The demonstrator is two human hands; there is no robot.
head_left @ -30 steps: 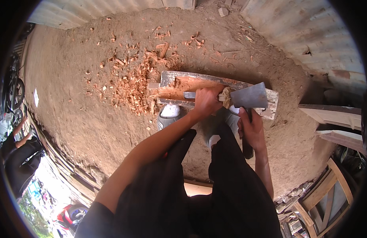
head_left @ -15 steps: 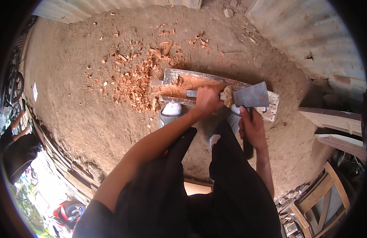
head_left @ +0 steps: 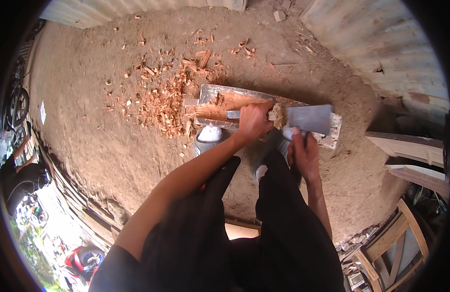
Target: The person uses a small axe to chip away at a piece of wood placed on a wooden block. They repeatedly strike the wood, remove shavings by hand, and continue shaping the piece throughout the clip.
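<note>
On a dirt floor (head_left: 98, 160), the left hand (head_left: 255, 120) held a chisel (head_left: 232, 115) and the right hand (head_left: 304, 152) an axe (head_left: 308, 119) over a long wooden piece (head_left: 226, 100).
The left hand was closed round the chisel, its flat blade jutting leftward over the reddish hollow of the wooden piece and its frayed butt showing to the right; the right hand, slightly blurred, was wrapped round the axe's dark handle, the broad grey head just beside that butt, contact impossible to tell. The wooden piece lay beneath and beyond the hands, a shoe (head_left: 207, 146) near its closer edge. Left of the hands spread reddish shavings (head_left: 164, 104); farther off to their right stood corrugated sheeting (head_left: 376, 53), with a wooden frame (head_left: 397, 233) nearer the body.
</note>
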